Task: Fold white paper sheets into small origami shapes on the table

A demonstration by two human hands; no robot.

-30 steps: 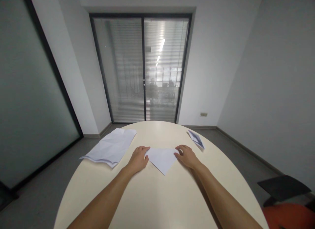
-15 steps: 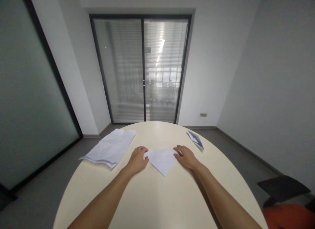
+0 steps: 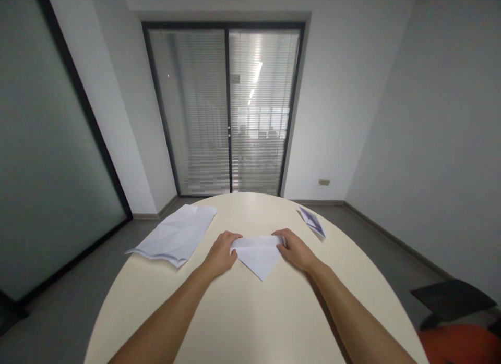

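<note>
We see the folded white paper (image 3: 257, 253), a triangle pointing toward us, lying on the pale round counter (image 3: 250, 312) between our two hands, its far edge lifted a little off the surface. Our left hand (image 3: 219, 253) has its fingers closed on the paper's far left corner and our right hand (image 3: 294, 248) has its fingers closed on the far right corner. A crumpled stack of white sheets (image 3: 176, 233) lies well apart at the counter's left edge, and a small folded paper piece (image 3: 312, 221) sits near the right rim.
</note>
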